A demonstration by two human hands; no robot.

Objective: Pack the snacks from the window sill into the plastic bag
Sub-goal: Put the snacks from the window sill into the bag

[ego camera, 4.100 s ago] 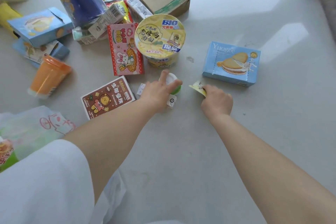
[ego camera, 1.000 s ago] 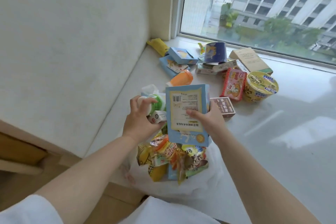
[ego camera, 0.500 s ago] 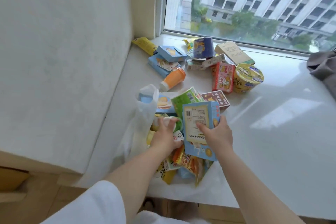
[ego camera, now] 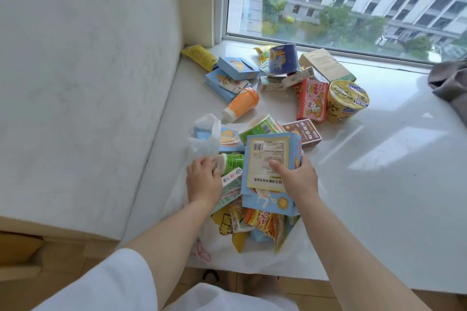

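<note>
The right hand [ego camera: 297,179] gripped the pale blue box [ego camera: 269,174] over the plastic bag [ego camera: 252,257] at the near edge of the window sill [ego camera: 379,184]. The left hand [ego camera: 203,180] held small packets, a green-capped bottle [ego camera: 231,161] among them, at its mouth. I judged the heaped bag could spill off that edge. Farther off lay a noodle cup [ego camera: 347,101], a pink box [ego camera: 312,100] and an orange bottle [ego camera: 241,105], none blocking the way.

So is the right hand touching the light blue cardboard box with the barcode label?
Touching: the head view shows the right hand gripping the light blue cardboard box, thumb across its label.
</note>
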